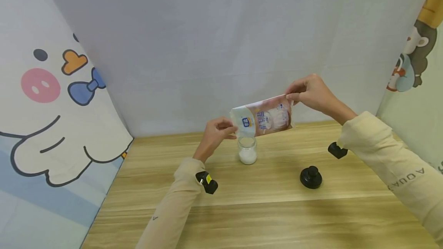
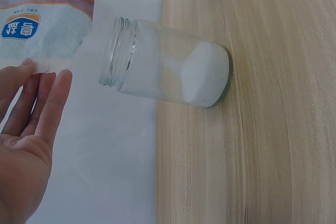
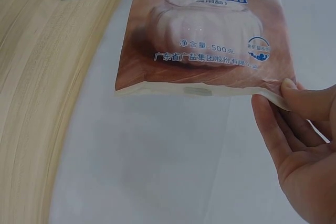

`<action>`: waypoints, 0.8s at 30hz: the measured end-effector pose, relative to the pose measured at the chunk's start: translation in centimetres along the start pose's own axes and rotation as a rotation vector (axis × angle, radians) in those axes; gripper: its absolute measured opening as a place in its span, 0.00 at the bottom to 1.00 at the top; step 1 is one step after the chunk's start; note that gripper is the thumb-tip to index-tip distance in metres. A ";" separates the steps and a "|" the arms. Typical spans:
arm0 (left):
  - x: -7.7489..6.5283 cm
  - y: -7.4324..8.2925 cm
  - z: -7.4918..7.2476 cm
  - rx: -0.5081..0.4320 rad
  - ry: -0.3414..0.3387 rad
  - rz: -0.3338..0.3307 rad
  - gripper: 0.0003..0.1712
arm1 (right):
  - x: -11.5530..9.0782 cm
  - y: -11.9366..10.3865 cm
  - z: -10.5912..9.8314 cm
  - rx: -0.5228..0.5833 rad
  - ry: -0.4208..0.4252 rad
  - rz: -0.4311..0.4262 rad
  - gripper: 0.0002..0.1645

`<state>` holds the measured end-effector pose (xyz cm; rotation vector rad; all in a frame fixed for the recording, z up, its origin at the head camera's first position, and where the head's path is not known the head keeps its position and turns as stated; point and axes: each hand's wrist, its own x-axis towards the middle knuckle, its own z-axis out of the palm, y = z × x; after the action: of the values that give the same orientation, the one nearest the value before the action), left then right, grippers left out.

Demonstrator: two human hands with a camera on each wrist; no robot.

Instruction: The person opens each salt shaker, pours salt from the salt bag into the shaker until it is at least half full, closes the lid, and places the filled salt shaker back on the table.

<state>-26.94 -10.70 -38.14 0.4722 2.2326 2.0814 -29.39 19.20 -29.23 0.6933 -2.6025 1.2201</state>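
Observation:
Between both hands a printed salt bag (image 1: pixel 264 117) is held sideways above the table, its left end lower than its right. My left hand (image 1: pixel 217 133) pinches the pale end by its edge, close over the glass jar (image 1: pixel 247 150). At the raised far corner, my right hand (image 1: pixel 311 93) pinches the bag between thumb and fingers. The lidless jar stands upright with white salt (image 2: pixel 205 74) in its lower part, and a thin white streak shows above the heap in the left wrist view. In the right wrist view the bag's brown end (image 3: pixel 205 77) looks flat.
A black round lid with a knob (image 1: pixel 310 177) lies on the wooden table (image 1: pixel 242 218), right of the jar and nearer the front. Behind the table hangs a pale cloth (image 1: pixel 221 49). Cartoon-printed cloths stand at the left (image 1: pixel 52 126) and right sides.

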 end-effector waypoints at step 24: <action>1.1 -2.5 -0.3 -0.007 0.038 0.003 0.11 | 0.0 -0.1 -0.1 -0.003 -0.006 0.009 0.06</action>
<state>-28.55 -10.84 -40.33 0.4400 2.2453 2.1172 -29.29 19.20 -29.11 0.6858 -2.6147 1.2180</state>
